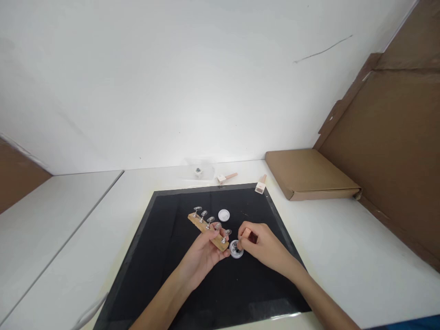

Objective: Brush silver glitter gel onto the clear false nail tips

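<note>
My left hand (206,251) is closed around a narrow wooden strip (197,223), held tilted above the black mat. Along the strip stand several small metal posts, each topped with a clear nail tip (211,220). My right hand (263,243) pinches a small orange-brown, block-like piece (246,233), whose kind I cannot make out. Its lower end is hidden by my fingers, which are at the rim of a small round jar (236,255) with dark and silvery contents. A white round lid (223,215) lies on the mat beyond the jar.
The black mat (172,284) covers the middle of the white table (343,238). Two small pieces with pinkish handles, one (227,177) behind the mat and another (261,185) at its far right corner, lie near a clear plastic package (202,172). A flat cardboard box (309,172) sits at right.
</note>
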Demonstrator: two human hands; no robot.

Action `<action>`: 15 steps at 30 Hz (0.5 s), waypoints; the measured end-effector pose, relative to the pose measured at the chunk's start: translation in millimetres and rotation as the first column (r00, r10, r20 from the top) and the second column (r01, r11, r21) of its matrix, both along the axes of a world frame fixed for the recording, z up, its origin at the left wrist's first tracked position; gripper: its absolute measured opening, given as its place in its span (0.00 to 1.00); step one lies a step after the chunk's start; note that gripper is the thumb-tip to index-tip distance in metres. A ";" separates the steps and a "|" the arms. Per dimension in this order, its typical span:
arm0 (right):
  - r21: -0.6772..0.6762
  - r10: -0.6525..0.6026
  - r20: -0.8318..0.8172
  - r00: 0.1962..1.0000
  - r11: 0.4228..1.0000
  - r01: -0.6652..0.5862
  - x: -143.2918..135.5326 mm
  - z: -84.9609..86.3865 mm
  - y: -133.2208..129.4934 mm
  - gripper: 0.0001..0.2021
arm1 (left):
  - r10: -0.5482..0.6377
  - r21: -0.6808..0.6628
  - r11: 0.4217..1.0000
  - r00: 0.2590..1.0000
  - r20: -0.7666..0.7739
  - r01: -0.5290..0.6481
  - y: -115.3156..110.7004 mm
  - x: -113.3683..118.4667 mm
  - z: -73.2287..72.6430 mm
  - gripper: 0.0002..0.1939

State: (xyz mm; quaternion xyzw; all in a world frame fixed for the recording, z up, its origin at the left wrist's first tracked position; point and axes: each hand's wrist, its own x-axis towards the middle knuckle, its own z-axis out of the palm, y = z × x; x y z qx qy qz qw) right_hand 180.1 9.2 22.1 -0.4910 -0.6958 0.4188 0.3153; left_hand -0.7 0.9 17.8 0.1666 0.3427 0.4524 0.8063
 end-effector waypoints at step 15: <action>-0.035 0.022 0.033 0.999 0.999 -0.021 1.7 -0.1 1.3 0.07 | -0.021 0.004 1.000 1.000 0.018 0.021 0.9 0.3 0.5 0.07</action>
